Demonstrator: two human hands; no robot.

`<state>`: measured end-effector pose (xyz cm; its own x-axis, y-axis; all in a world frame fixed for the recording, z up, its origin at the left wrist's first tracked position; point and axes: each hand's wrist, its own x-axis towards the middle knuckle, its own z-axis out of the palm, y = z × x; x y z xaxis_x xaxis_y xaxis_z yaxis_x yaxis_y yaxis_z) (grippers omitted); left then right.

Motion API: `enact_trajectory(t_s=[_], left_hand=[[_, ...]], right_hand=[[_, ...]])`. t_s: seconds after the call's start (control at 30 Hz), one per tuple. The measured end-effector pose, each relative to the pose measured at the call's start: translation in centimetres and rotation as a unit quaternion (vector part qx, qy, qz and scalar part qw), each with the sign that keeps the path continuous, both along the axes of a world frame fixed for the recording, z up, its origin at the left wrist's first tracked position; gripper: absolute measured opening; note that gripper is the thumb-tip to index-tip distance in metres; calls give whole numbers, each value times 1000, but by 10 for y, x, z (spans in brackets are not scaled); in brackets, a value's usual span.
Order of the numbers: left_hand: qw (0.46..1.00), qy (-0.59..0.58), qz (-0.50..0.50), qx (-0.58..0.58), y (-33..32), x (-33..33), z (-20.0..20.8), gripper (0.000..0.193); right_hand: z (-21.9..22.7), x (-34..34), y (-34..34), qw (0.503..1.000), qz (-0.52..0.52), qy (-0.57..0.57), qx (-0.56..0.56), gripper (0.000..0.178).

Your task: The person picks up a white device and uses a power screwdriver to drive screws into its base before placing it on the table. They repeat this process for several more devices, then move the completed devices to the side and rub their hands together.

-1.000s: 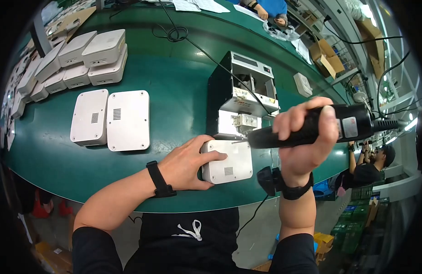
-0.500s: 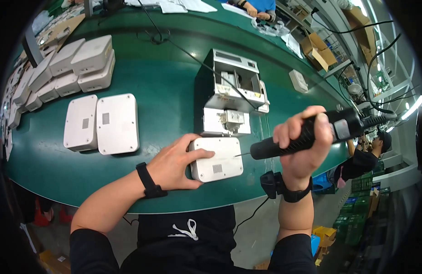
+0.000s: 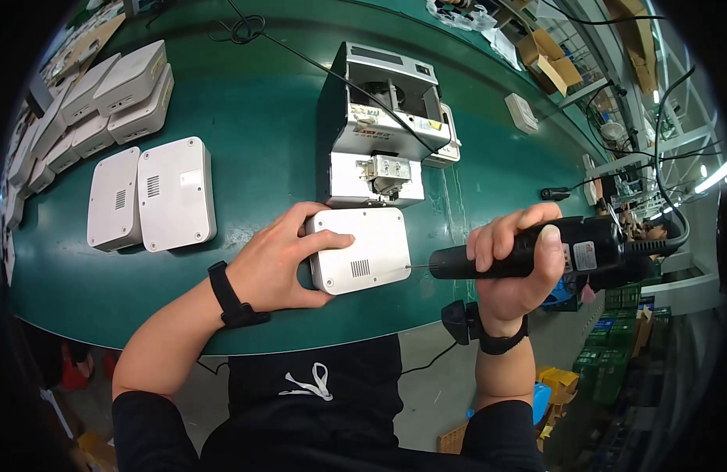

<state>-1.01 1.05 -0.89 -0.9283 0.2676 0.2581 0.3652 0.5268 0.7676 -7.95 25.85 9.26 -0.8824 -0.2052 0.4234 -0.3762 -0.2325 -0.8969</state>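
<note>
A white rectangular plastic housing [image 3: 375, 244] with rounded corners, a vent grille and small holes lies flat on the green bench. My left hand [image 3: 277, 252] grips its left side, thumb and fingers around the edge and the index finger resting on top. In my right hand [image 3: 520, 259] is a black corded electric screwdriver [image 3: 458, 262], held roughly level. Its thin bit meets the housing near the lower right corner; whether a screw sits there is too small to tell. Just beyond the housing stands a metal screw feeder [image 3: 387, 118] with an open top bay.
Two white housings [image 3: 177, 197] lie side by side at the left. Behind them several more are stacked [image 3: 131, 86]. A black cable [image 3: 316, 67] runs over the feeder. Another white unit [image 3: 521, 112] and a small black tool [image 3: 555, 193] lie at the right.
The screwdriver bit has shifted from the upper face of the housing to its lower right corner. My left hand keeps its grip. The whole view has tilted slightly, and the person opposite has left it.
</note>
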Motion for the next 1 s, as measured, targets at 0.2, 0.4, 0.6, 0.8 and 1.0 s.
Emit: enact_trajectory(t_s=[0.2,0.4,0.6,0.8,1.0], left_hand=[[1000,-1,-2,0,1,-1,0,65],[1000,14,2,-5,-4,-3,0,65],[1000,3,-13,-17,-4,-1,3,65],[999,33,-4,-17,-2,0,3,62],[1000,27,1,-16,-6,3,-1,63]], right_hand=[[-5,1,3,999,22,-12,-22,31],[-6,0,1,999,49,1,-6,31],[30,-12,-24,999,50,10,-7,31],[39,-50,-66,997,1,67,-32,32],[31,-43,-65,1000,2,23,21,33]])
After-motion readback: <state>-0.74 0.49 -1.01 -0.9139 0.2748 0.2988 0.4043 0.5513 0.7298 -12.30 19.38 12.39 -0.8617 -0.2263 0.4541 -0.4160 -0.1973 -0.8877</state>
